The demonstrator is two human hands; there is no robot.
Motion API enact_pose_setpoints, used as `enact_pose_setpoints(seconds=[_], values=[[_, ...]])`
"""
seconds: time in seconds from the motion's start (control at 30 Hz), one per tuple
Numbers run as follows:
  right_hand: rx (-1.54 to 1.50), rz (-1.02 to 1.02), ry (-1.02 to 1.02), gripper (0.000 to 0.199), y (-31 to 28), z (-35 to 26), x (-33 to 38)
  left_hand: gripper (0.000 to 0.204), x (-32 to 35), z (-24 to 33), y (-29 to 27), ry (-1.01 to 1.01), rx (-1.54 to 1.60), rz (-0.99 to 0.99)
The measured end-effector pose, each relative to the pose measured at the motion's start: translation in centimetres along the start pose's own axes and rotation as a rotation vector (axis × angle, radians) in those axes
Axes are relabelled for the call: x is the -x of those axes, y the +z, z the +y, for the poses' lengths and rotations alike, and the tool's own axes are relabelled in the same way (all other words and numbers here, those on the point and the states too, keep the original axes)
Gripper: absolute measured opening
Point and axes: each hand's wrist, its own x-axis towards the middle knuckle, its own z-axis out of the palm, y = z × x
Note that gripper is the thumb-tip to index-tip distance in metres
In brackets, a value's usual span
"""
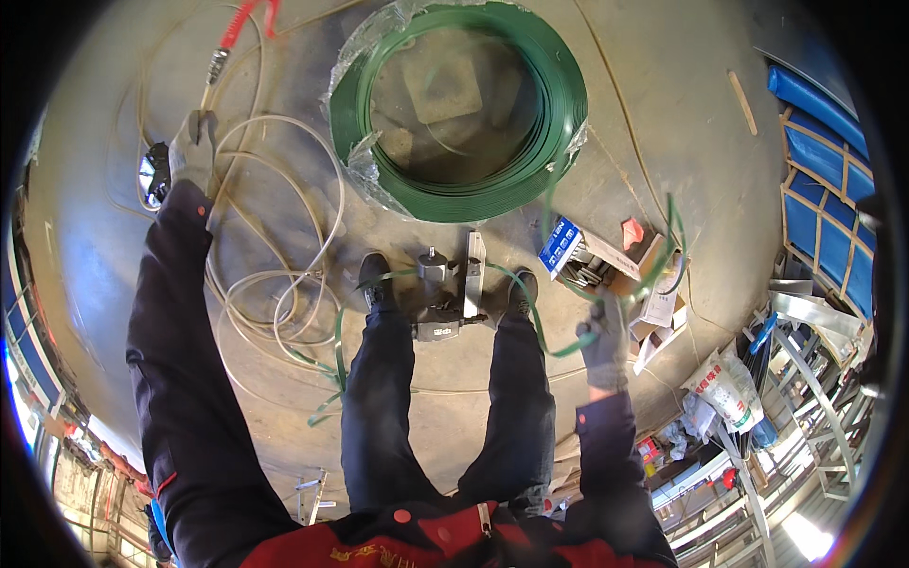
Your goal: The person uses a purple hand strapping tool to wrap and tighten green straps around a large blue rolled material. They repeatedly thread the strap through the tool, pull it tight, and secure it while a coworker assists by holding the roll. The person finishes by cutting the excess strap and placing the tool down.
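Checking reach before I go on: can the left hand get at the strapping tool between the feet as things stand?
Probably not at once: the left hand is stretched far out by the hose, well away from the strapping tool.

— How many strapping coils on the floor?
— One big green strapping coil (464,114) — plus one strapping tool (443,298) between two shoes (376,281).
— Gloved hands?
— Two, left hand (192,151) and right hand (604,348).

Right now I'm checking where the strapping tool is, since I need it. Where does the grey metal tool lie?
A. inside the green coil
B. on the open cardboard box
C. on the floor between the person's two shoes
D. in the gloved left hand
C: the strapping tool lies on the floor between the two shoes.
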Motion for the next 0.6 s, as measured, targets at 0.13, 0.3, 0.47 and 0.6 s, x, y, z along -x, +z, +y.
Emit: enact_pose_setpoints(seconds=[0.13, 0.3, 0.47, 0.6], values=[[0.094, -0.049, 0.118, 0.025, 5.0, -3.8, 3.7, 0.048, -5.0, 4.4, -7.9, -0.348, -0.452, 0.029], [-0.329, -0.473, 0.179, 0.035, 6.1, -15.4, 17.9, 0.07, 9.6, 27.8, -12.9, 0.154, 0.291, -0.229], [-0.509, -0.817, -0.034, 0.033, 10.1, -27.7, 32.9, 0.115, 38.0, 55.6, -16.8, 0.404, 1.296, -0.865], [-0.439, -1.071, -0.211, 0.025, 8.1, -42.2, 39.8, 0.1, 46.6, 64.7, -23.4, 0.674, 1.296, -0.656]])
